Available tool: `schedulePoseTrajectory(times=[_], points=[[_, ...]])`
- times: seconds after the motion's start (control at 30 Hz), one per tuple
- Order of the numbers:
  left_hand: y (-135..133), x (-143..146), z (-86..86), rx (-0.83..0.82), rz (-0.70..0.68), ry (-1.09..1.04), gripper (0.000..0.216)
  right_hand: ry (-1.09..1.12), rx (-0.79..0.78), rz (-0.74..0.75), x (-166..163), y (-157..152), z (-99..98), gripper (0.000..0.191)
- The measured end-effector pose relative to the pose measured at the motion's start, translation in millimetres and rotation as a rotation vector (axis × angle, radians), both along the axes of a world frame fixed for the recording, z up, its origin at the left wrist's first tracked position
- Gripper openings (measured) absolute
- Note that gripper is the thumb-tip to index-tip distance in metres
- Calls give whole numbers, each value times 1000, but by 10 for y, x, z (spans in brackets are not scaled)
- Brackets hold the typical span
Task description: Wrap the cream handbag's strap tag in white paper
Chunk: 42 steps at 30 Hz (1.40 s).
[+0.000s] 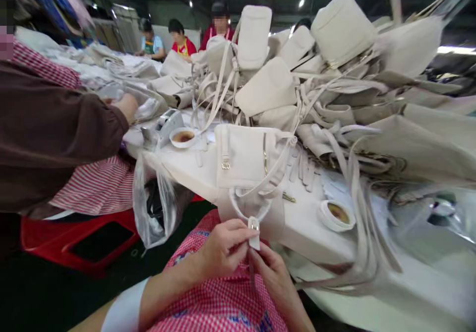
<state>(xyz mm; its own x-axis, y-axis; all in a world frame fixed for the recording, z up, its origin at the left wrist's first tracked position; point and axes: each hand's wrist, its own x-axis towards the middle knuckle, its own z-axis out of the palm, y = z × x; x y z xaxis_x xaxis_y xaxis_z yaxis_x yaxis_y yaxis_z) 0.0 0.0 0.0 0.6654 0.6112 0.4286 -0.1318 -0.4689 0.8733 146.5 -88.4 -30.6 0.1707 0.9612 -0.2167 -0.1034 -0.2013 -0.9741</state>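
Both forearms reach in from the bottom edge; the left hand [227, 245] comes from the left, wrist bent, its thumb and fingers pinching a small pale tab [255, 243] with a metal buckle [254, 226]. The right hand [273, 267] meets it from the right, fingers curled, thumb and fingertip gripping the tab's lower end. The tab hangs from a looped handle [235, 204] of one bag [241, 148], at the table's [201, 171] near edge, just above the lap. Two bowls [182, 144] of brown stuff stand on the table, one on either side of the bag; one red stool [48, 240] and one plastic bag [139, 208] are at the left. Three people show across the table, and a fourth person's brown sleeve [63, 134] is cut off at the left. The heaped bags [266, 86] behind overlap too much to count. The right fingers hide whatever strip runs below the tab, and the far right is blurred.
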Motion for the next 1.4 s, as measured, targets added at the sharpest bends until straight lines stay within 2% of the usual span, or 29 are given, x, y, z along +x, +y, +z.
schedulePoseTrajectory(times=[0.23, 0.37, 0.47, 0.6, 0.8, 1.07, 1.17, 1.23, 1.33, 1.4], points=[[-132, -33, -123, -707, 157, -53, 8, 161, -98, 103, -27, -40, 17, 45], [-112, 32, -186, -1011, 139, -136, 31, 223, -76, 40, -32, -63, 25, 46], [-75, 35, -207, -1089, 96, -36, 30, 260, -70, -78, -43, -61, 2, 45], [-44, 15, -233, -1076, 99, 67, 23, 339, -62, -174, -58, -39, -42, 44], [-3, -19, -284, -1025, 36, 226, 26, 296, 45, -242, -83, 12, -87, 45], [-25, 10, -358, -995, -45, 258, 30, 283, 49, -255, -116, 37, -57, 44], [-41, 44, -360, -999, -65, 235, 31, 379, -4, -268, -107, 19, 8, 46], [-57, 63, -324, -896, -27, 278, 28, 513, -89, -270, -102, 8, 32, 47], [-97, 78, -232, -507, 128, 444, 18, 681, -216, -298, -106, -4, 22, 43], [-126, 78, -190, -287, 205, 522, 16, 703, -227, -333, -114, -17, -2, 40]])
